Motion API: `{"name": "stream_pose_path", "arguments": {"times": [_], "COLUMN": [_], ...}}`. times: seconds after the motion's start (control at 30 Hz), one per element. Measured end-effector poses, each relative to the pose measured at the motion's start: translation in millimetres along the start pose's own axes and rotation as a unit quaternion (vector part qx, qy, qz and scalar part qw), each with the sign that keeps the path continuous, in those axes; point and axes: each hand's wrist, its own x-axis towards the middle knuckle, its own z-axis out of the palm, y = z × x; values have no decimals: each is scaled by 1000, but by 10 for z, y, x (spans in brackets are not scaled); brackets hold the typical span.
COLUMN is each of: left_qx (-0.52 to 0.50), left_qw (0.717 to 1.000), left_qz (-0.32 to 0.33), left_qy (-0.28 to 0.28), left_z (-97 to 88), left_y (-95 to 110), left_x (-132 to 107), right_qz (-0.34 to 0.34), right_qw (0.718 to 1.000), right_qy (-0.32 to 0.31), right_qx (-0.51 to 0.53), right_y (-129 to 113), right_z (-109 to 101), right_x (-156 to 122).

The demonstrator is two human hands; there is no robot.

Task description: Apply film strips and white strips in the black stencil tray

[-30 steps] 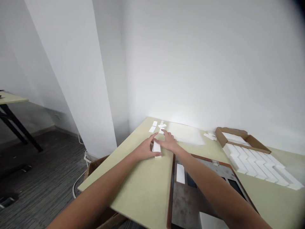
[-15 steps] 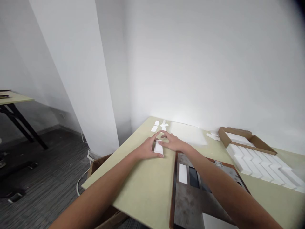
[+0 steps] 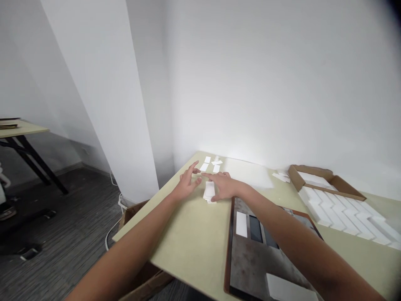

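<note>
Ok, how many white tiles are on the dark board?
2: one white tile at the dark board's far end, another white tile at its near edge; the right forearm may hide more.

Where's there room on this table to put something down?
The bare tabletop between its near left edge and the dark board has room. It's crowded around the left hand, right hand and white strip, and at the right, by the white tiles and cardboard tray.

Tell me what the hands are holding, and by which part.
Nothing is held: the left hand and right hand are both open beside the white tile, gripping no part of it.
</note>
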Motion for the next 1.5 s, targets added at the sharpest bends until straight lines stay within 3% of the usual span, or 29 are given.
{"name": "stream_pose_path", "arguments": {"times": [0.37,0.8,0.93,1.03,1.17,1.5], "left_qx": [-20,-60,-73,-87,-116,-158], "left_qw": [1000,998,997,996,993,983], "left_qz": [-16,-13,2,4,-16,-89], "left_qy": [-5,-19,-1,18,0,-32], "left_z": [63,90,70,69,131,246], "left_y": [-14,-67,46,220,392,367], "left_x": [27,46,28,-27,-87,-40], "right_qz": [27,34,21,28,60,81], "right_qw": [996,969,962,959,955,937], "right_qy": [26,94,112,148,208,317], "right_qx": [82,226,246,240,204,120], "right_y": [99,213,166,120,48,-46], "right_z": [-62,-96,-112,-101,-66,50], "right_x": [-81,-112,-171,-208,-216,-132]}}
